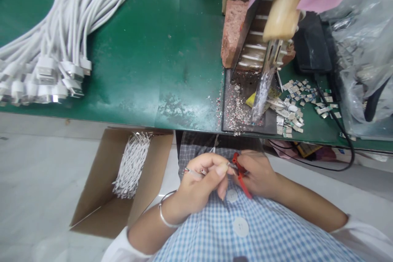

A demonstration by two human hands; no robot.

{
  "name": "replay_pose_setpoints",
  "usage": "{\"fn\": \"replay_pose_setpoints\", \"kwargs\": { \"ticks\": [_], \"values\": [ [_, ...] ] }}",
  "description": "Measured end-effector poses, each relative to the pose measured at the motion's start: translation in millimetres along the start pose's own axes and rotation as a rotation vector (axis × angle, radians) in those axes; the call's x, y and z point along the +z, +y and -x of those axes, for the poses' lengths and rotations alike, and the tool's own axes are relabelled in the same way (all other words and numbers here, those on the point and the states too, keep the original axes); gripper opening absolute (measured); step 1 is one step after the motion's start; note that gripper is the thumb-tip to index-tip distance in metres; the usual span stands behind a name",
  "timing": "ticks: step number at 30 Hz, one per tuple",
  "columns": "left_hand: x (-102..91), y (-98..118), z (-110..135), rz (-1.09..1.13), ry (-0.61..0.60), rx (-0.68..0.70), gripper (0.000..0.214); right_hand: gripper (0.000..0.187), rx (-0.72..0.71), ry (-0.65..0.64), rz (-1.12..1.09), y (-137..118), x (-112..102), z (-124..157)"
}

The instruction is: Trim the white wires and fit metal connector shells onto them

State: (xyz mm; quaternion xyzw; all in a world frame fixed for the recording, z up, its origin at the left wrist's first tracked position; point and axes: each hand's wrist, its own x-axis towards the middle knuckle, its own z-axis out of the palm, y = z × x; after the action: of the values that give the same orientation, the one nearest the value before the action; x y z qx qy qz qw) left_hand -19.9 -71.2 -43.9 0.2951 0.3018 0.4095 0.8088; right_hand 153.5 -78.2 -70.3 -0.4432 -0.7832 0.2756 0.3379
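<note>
In front of my body, my left hand is closed, thumb against fingers, around a thin white cable. A small metallic end appears to sit at its fingertips, too small to make out well. My right hand grips small red-handled pliers. Their dark jaws meet the left fingertips at that end. Whether the jaws are closed on the end I cannot tell. Both hands are just below the table's front edge, over a blue checked apron.
White USB cables lie on the green table. A wooden-handled soldering iron slants over a solder-flecked plate, beside a brick and loose connectors. Lower left, a cardboard box holds bundled white cables.
</note>
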Motion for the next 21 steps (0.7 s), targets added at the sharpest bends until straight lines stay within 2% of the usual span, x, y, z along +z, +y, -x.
{"fn": "replay_pose_setpoints", "kwargs": {
  "ticks": [9, 14, 21],
  "values": [
    [0.3, 1.2, 0.6, -0.045, 0.052, 0.004, 0.019, 0.030, -0.019, 0.014, -0.012, 3.0, -1.1, 1.7],
    [-2.0, 1.4, 1.3, -0.054, 0.039, 0.036, 0.018, 0.029, -0.044, 0.068, -0.018, 2.4, -6.8, -1.0],
    [0.2, 3.1, 2.0, -0.082, 0.051, 0.021, 0.019, 0.028, -0.098, 0.064, -0.035, 5.0, -9.5, -3.2]
  ]
}}
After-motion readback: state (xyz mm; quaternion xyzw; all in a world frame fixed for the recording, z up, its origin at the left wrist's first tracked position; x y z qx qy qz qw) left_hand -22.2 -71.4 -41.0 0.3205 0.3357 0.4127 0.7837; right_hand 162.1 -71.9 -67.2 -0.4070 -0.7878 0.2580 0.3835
